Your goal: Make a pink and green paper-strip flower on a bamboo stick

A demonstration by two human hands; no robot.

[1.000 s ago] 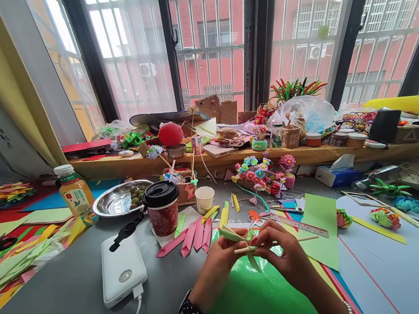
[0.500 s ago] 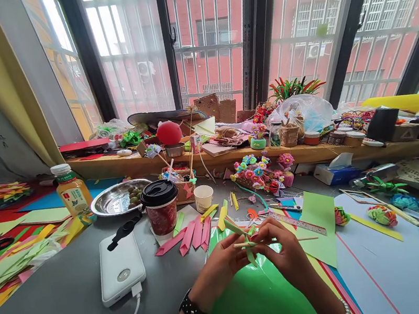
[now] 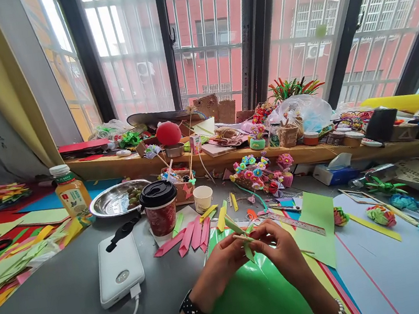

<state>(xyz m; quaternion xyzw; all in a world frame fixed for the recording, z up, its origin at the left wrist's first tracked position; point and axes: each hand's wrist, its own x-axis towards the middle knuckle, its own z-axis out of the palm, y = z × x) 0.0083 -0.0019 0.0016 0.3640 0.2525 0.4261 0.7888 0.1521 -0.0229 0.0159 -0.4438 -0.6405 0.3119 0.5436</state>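
Close together over a shiny green sheet [image 3: 251, 299], my two hands work on one small piece. My left hand [image 3: 220, 262], wearing a black dotted wristband, is closed on a folded green paper strip [image 3: 249, 251] beside the tip of a thin wooden stick [image 3: 241, 238]. My right hand [image 3: 284, 251], with a beaded bracelet at its wrist, pinches the stick from the other side. The stick slants under the right fingers, and its far end shows past that hand. Fingers partly hide where paper and stick meet. Folded pink paper strips [image 3: 195, 233] lie left of the hands.
A lidded paper coffee cup [image 3: 161, 212], a small paper cup [image 3: 203, 198] and a white power bank [image 3: 119, 269] with a cable stand to the left. Right of the hands are a ruler [image 3: 300, 225], green paper [image 3: 316, 214] and paper flowers [image 3: 380, 216].
The stick has tilted, its right end now lower and its left tip higher. My right wrist has shifted slightly left. Both hands keep their hold.
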